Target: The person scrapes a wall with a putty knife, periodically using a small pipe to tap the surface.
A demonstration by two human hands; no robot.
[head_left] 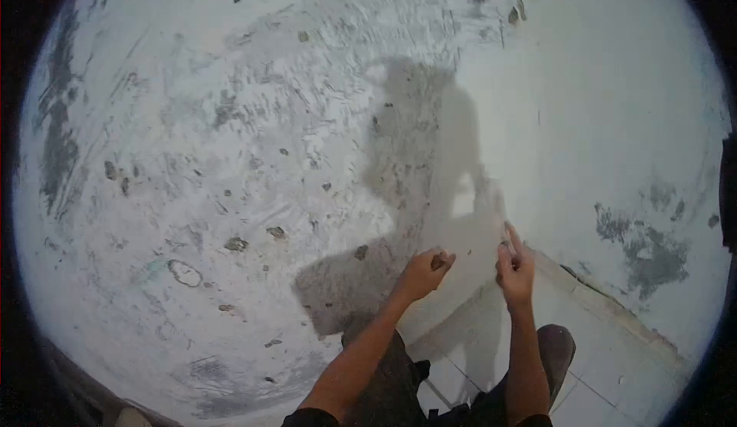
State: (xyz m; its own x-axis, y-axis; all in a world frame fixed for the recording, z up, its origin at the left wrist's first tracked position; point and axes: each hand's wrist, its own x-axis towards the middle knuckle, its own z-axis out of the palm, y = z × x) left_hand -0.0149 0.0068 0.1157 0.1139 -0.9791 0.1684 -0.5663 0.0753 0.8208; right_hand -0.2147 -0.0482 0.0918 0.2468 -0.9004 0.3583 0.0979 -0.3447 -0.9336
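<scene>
My left hand (421,275) is closed round a small brown piece (437,261) that looks like the end of a handle; the rest of it is hidden by the fingers. My right hand (516,270) is up near the wall corner, its index finger pointing upward and the thumb bent in. Whatever it pinches is too blurred to name. Above its fingertips a faint grey smear or shadow lies on the smooth white wall (499,135). Both hands are apart from each other, low in front of the wall.
The rough wall (253,135) on the left has grey patches and several chipped holes. At right, a grey worn patch (652,258) marks the other wall. A broken edge (614,308) runs along its base above white floor tiles (583,404). My shoe (556,350) stands there.
</scene>
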